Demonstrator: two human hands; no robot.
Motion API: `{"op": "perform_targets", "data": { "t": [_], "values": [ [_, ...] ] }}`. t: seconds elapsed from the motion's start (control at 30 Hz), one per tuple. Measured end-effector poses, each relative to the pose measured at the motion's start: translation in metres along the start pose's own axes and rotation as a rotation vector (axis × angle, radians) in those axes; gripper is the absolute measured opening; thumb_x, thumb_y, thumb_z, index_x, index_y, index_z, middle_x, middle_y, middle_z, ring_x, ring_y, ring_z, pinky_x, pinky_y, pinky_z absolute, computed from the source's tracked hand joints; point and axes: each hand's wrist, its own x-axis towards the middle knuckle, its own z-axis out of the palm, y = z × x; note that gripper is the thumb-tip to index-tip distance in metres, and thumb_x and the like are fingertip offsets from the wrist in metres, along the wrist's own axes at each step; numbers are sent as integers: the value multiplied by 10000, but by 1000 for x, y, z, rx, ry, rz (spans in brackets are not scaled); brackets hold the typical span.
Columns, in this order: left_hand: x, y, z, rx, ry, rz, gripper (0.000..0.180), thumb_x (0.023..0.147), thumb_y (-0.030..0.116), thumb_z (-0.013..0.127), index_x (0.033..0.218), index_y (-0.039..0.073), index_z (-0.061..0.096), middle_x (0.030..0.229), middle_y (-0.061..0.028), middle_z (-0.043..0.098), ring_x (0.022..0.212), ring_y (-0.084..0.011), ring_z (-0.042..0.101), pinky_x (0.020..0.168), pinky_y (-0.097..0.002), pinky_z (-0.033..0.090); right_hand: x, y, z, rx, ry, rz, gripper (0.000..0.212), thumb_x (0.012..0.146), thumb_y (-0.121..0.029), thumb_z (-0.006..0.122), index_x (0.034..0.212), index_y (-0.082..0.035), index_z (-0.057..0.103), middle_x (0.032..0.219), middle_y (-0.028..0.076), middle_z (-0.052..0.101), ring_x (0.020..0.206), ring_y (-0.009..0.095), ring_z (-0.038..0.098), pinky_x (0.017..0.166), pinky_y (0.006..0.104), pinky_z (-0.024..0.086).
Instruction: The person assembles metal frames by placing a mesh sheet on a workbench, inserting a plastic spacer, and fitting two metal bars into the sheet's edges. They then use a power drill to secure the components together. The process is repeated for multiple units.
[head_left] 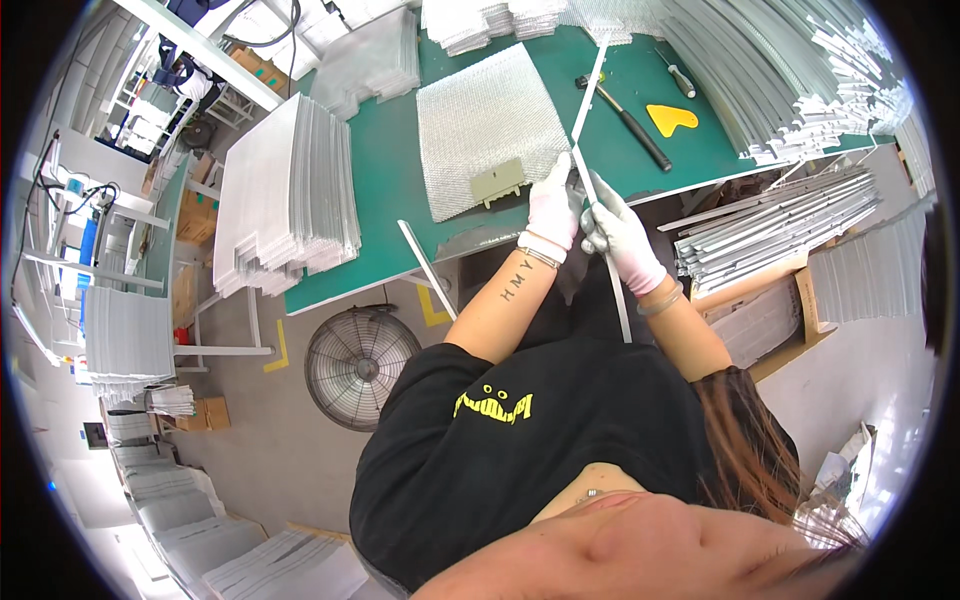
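Note:
Both my hands wear whitish gloves and are close together at the table's near edge. My right hand (622,240) is closed around a long, thin, pale metal strip (617,290), which runs down toward my body. My left hand (553,210) is closed at the strip's upper end, where it meets a second strip (592,92) at an angle. Whether the two strips are joined is hard to make out. Beside my left hand lies a silvery mesh panel (485,115), with an olive-grey notched plate (497,182) on its near edge. Another thin strip (427,268) juts past the table edge at left.
On the green table (385,150) lie a hammer (640,137), a yellow scraper (671,120) and a screwdriver (682,80). Stacked panels (285,190) stand at left. Bundled metal strips (780,225) are at right. A floor fan (362,367) stands below the table.

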Motion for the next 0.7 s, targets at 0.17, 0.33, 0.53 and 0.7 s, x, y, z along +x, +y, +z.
{"op": "perform_targets", "data": {
  "t": [0.17,0.33,0.53,0.7],
  "values": [
    [0,4,-11,723,-25,156,221,992,181,566,1126,12,617,1015,-109,653,927,-245,621,834,-371,513,-6,1,7,-187,61,25,553,1006,-90,434,1542,-108,295,800,15,536,566,54,443,547,215,460],
    [-17,9,12,516,-7,8,183,992,176,570,1089,34,633,946,-67,662,850,-230,645,736,-365,537,6,-2,4,-263,95,10,558,1001,-77,432,1541,-102,292,758,17,539,552,62,455,516,212,448],
    [-23,-10,-4,154,-176,19,274,1014,224,542,1198,27,589,1115,-105,622,1044,-214,588,946,-357,475,91,-18,-26,-794,46,-364,471,987,-296,559,1331,24,529,942,71,653,674,96,597,603,268,504],
    [-131,48,11,220,-221,-45,479,1039,264,485,1430,-3,411,1336,-156,564,1246,-271,522,1088,-410,393,84,-37,-12,-665,-102,134,337,932,-283,650,1123,-12,588,879,24,599,757,85,553,697,251,502]
  ]
}}
